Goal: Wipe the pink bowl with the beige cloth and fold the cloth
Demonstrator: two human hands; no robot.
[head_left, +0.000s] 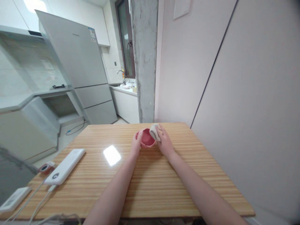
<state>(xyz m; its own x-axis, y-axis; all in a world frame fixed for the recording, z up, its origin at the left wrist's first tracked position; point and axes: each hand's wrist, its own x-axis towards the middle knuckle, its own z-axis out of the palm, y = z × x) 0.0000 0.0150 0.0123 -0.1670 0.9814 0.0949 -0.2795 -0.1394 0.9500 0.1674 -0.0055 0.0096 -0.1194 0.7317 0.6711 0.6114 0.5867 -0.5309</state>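
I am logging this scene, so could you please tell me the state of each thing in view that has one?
Pink bowl: inside facing the camera
Cloth: bunched, at the bowl's rim
Left hand: gripping the bowl
Right hand: holding the cloth
Refrigerator: doors shut
White device: lying flat, cable attached
Faucet: too small to tell whether running

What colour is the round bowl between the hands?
Pink; the round bowl shows in the head view.

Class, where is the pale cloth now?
In the head view, the pale cloth is just right of centre, in the right hand, at the right side of the pink bowl, toward the far edge of the wooden table.
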